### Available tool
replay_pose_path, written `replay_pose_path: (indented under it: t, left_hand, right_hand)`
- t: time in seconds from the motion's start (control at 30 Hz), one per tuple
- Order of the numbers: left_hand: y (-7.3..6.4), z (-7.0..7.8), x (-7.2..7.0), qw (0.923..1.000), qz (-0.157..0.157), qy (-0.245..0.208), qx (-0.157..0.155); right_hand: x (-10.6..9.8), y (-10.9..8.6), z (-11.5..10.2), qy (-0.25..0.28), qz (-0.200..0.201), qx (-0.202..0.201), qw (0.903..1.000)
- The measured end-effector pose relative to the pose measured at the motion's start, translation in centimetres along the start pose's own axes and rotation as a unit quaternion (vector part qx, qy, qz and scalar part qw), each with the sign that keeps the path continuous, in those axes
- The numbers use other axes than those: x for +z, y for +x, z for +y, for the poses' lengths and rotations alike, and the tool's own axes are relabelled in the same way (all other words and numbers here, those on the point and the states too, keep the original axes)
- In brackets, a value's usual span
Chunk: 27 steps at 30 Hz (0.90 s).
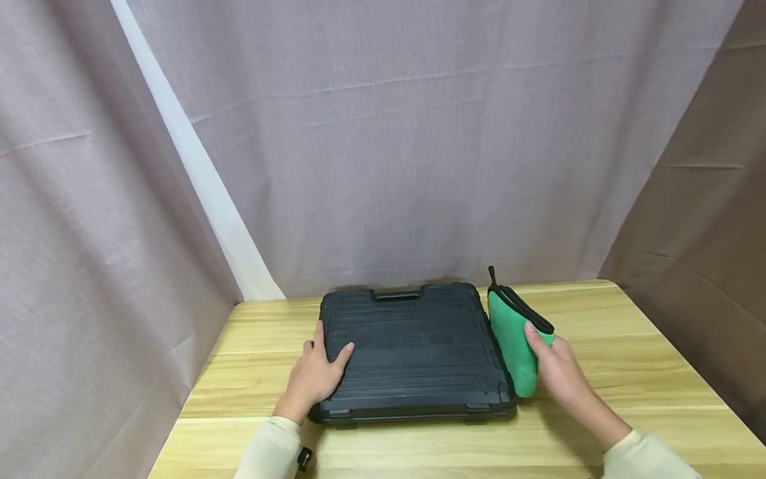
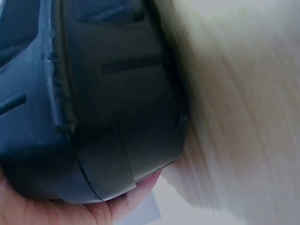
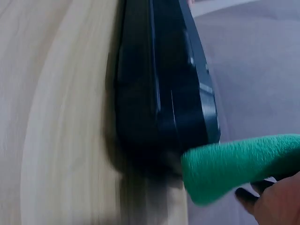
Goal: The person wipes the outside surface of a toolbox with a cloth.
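A black hard plastic case (image 1: 413, 359) with a carry handle at its far edge lies flat on the wooden table. My left hand (image 1: 317, 374) grips its left side, thumb on the lid and fingers along the edge; in the left wrist view the fingers (image 2: 136, 192) curl against the case's side. My right hand (image 1: 556, 366) holds a folded green cloth (image 1: 509, 339) with black edging and a small black loop, thumb on the near face. The cloth stands up against the case's right side. Its fuzzy green end (image 3: 225, 166) shows near the case corner in the right wrist view.
The wooden table (image 1: 646, 372) extends on both sides of the case. Behind it hangs a grey-mauve curtain (image 1: 419, 166), with a browner one at right. A small black object (image 1: 304, 458) sits beside the left sleeve.
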<state>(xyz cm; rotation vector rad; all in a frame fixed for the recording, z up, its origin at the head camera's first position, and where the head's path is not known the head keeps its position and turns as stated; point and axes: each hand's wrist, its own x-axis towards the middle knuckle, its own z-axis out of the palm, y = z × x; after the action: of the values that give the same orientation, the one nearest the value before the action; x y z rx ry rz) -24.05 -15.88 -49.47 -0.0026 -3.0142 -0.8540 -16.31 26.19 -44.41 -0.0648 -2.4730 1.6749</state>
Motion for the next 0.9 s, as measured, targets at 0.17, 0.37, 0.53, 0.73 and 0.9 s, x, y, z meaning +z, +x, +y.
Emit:
replay_pose_path:
  t: [0.17,0.37,0.53,0.73,0.9]
  left_hand:
    - [0.1,0.2,0.3,1.0000,-0.003,-0.005,-0.001]
    - [0.0,0.3,0.2,1.0000,-0.001,0.001,-0.004]
    - [0.0,0.3,0.2,1.0000,0.002,-0.003,-0.002]
    - [-0.1,0.2,0.1,1.0000,0.002,-0.007,-0.002]
    - [0.0,0.0,-0.1,0.9999,0.005,0.011,-0.001]
  right_hand:
    - [1.5,-1.2,-0.6,0.073,-0.101,-0.092,0.9879]
    - [5.1,-2.6,-2.0,-0.062,-0.147,-0.120,0.9798]
    - [8.1,-3.1,-2.5,-0.185,-0.189,-0.159,0.9513]
    - [9.6,-3.1,-2.4,-0.296,-0.216,-0.225,0.9028]
    - [9.8,-2.9,-2.4,-0.301,-0.217,-0.229,0.8997]
